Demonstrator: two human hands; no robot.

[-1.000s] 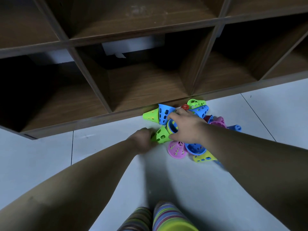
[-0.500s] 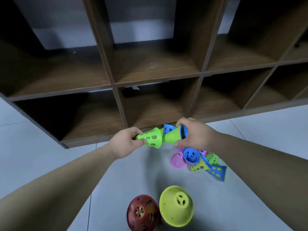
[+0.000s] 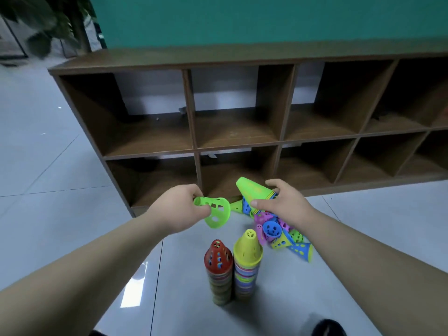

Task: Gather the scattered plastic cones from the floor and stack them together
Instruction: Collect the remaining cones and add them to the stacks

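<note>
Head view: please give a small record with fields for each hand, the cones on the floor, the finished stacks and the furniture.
left hand: grips one green cone by its narrow end
right hand: holds a short nest of cones, green outermost
loose cones: pile on the floor near the right hand
stacks: red-topped stack and yellow-topped stack, upright, side by side
furniture: brown shelf behind

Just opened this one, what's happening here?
A person is collecting plastic cones off the floor. The left hand grips a single green cone by its narrow end; the right hand holds a short nested stack topped by green, the two not yet joined. A red-topped stack and a yellow-topped stack stand upright side by side. A loose pile of cones lies by the wooden shelf.
</note>
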